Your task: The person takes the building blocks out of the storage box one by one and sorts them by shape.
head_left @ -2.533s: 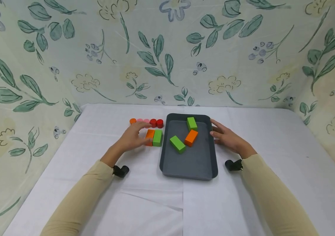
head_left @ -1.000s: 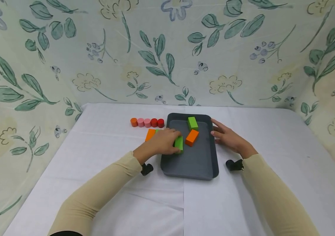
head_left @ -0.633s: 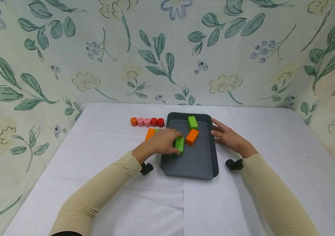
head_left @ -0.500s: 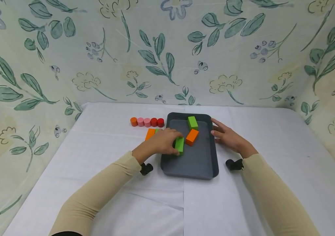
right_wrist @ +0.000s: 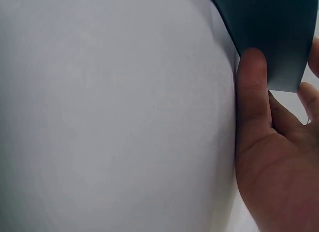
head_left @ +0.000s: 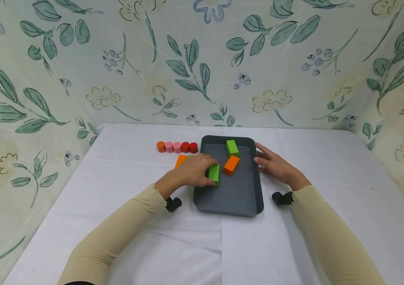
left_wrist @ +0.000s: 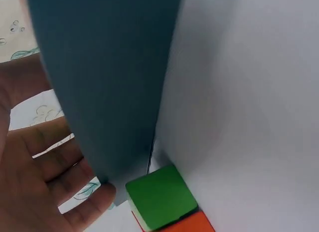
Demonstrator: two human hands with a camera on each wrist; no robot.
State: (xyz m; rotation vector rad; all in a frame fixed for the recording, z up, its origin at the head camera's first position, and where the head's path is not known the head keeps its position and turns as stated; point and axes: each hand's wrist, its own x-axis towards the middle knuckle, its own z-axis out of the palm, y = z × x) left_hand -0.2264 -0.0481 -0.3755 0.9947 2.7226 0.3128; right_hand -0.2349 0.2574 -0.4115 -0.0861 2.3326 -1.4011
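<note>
In the head view my left hand (head_left: 195,171) reaches over the left rim of a dark grey tray (head_left: 237,200). Its thumb and fingers grip a green block (head_left: 214,175), which stands lengthwise near the tray's left side. A tilted orange block (head_left: 231,165) and a second green block (head_left: 232,148) lie further back inside the tray. At the tray's right outer wall rests my right hand (head_left: 274,166), fingers fairly straight. The right wrist view shows that thumb (right_wrist: 253,87) against the wall. Outside the tray, an orange block (head_left: 181,161) is partly covered by my left hand.
A row of small cylinders (head_left: 177,147), orange, pink and red, runs behind my left hand, left of the tray. In the left wrist view a green block (left_wrist: 162,197) sits against an orange one beside the tray wall. White cloth (head_left: 134,150) covers the table; a floral curtain hangs behind.
My left hand has moved right from beside the outside blocks, taken hold of the slanted green block in the tray and turned it straight. Lately it has shifted slightly left. The right hand stays put.
</note>
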